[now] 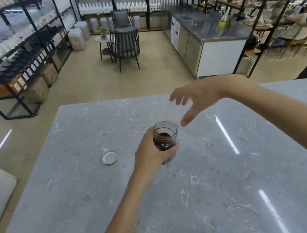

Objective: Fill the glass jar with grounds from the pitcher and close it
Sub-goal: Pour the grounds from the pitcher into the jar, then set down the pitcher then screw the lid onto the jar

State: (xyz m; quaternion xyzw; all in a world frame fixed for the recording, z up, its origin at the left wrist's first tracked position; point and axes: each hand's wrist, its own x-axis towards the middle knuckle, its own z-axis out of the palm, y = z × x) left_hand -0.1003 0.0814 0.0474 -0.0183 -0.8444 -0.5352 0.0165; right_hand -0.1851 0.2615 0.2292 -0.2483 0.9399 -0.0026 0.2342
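While the left hand [150, 152] wraps the round glass jar [165, 136] of dark grounds [163, 134], the right hand [194, 100] hovers, fingers spread wide, above veined marble table [81, 190]; round lid [110, 158] lies apart.

Bright even light, glare streaks on countertop [229, 165] (blurred edges)

Grey-veined marble table [195, 197], dark-brown grounds [165, 134]

Tan floor [80, 80], black shelves [27, 40] full of bottles stood along the walls, two dark chairs [125, 43] by a small round table [103, 40], shiny metal counter [213, 28], grey marble table [203, 187] reflected ceiling lights
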